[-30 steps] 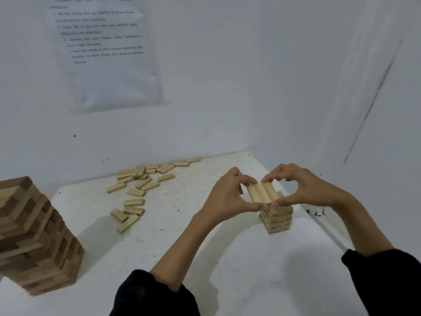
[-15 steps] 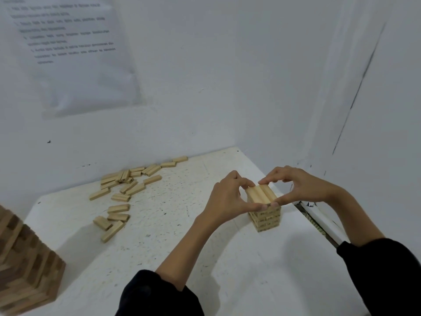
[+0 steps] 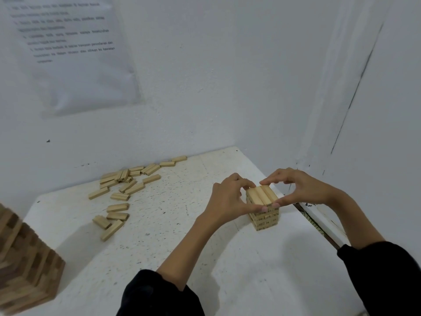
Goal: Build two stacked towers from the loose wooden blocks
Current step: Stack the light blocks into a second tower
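- Pinching the top row of blocks (image 3: 262, 195) on a short tower (image 3: 266, 216), the left hand (image 3: 227, 199) and right hand (image 3: 300, 190) close in from either side.
- Each grip is narrow: the fingers curl over the far ends of the row and the thumbs press on the near ends, almost meeting.
- Three pale blocks lie side by side in that top row.
- The short tower stands on a white, speckled worktop (image 3: 182, 247), near its right edge and close to the corner where two white walls meet.
- Loose blocks (image 3: 127, 185) lie scattered flat at the far left of the worktop, by the back wall, well apart from the hands.
- A taller, darker tower (image 3: 27, 270) stands at the near left, blurred and cut off by the edge of the view.
- A printed sheet (image 3: 75, 53) hangs on the back wall above the loose blocks; its text is too blurred to read.
- Black sleeves (image 3: 159, 295) cover both arms at the bottom of the view.
- The left hand hides the short tower's left side, and the dark markings on its blocks are too small to make out.
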